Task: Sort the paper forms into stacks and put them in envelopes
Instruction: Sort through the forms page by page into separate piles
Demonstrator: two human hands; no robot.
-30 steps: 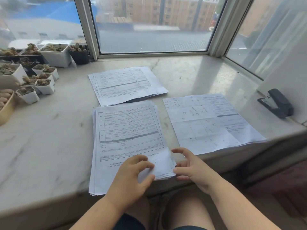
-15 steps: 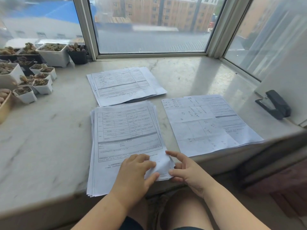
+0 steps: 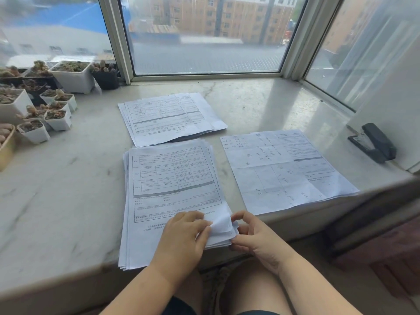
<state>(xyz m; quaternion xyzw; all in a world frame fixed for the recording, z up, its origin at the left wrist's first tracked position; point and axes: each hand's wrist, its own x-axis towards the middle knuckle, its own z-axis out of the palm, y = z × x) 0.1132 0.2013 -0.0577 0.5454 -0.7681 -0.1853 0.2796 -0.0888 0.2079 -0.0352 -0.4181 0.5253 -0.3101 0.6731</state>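
A: Progress? Three piles are seen on the worktop (image 3: 68,189): main stack (image 3: 172,192) at lower centre, far pile (image 3: 168,119) above it, right pile (image 3: 284,169) at centre right.

B: Sorting is judged partly done. The top sheet's corner (image 3: 221,223) is pinched up by the left hand (image 3: 184,237); lower corners are pinched by the right hand (image 3: 254,237).

A: Envelopes?

B: None are visible; nothing is enveloped yet. A stapler (image 3: 372,143) is noted at right.

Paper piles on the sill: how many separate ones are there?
3: the near stack under both hands, the far stack behind it toward the window, and the right pile beside the stapler.
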